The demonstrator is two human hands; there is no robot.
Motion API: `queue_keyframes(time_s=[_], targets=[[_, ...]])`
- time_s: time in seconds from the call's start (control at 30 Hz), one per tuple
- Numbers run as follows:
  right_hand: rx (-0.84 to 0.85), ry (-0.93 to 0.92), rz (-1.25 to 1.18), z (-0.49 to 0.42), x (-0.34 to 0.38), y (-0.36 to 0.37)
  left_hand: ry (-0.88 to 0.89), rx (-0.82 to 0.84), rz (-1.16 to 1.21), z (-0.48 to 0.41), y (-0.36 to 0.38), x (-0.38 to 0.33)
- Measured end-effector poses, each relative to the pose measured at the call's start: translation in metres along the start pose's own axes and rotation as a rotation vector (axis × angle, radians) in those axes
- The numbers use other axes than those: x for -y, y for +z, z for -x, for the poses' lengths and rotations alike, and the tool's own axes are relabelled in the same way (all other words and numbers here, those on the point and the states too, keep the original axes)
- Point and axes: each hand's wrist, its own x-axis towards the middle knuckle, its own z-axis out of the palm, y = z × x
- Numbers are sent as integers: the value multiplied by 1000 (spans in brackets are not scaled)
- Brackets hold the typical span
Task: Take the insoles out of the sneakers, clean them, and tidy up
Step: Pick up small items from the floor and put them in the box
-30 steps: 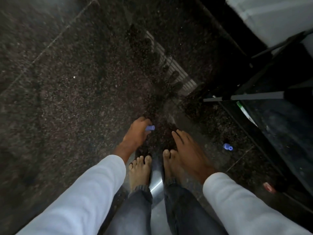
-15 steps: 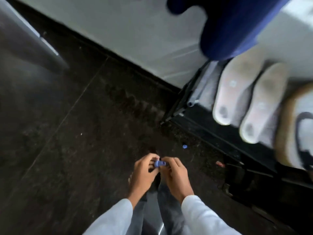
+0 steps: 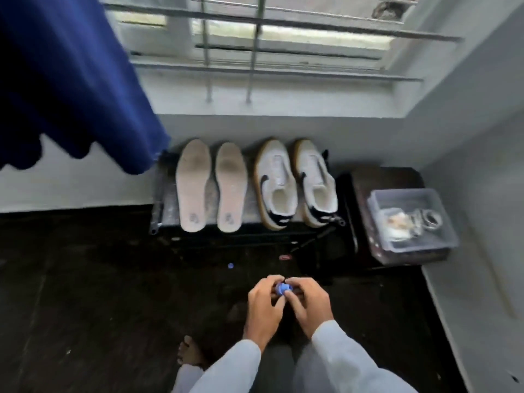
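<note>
both hands (image 3: 286, 303) clamped on blue piece (image 3: 281, 288), dark floor (image 3: 85, 279), insoles (image 3: 211, 185) on rack

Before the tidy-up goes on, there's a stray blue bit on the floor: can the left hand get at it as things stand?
Probably not yet: the left hand and right hand are both pinching a small blue piece. The blue bit lies uncovered on the floor, nothing around it.
</note>
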Motion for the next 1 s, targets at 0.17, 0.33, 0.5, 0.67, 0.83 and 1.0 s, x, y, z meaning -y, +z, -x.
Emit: queue_keyframes(time_s=[0.17, 0.33, 0.5, 0.67, 0.83, 1.0], targets=[[-107, 28, 4, -47, -58, -100, 35, 32, 31, -47, 91, -69], [-235, 101, 62, -105, -121, -192, 99, 67, -66, -97, 169, -127], [-305, 213, 91, -168, -177, -258, 209, 117, -321, -145, 223, -172], [-320, 385, 139, -220, -221, -290, 250, 200, -462, -186, 257, -199], [-310, 471, 131, -251, -257, -294, 312, 265, -650, -220, 285, -187], [-243, 493, 167, -270, -278, -287, 370, 315, -875, -242, 308, -166]])
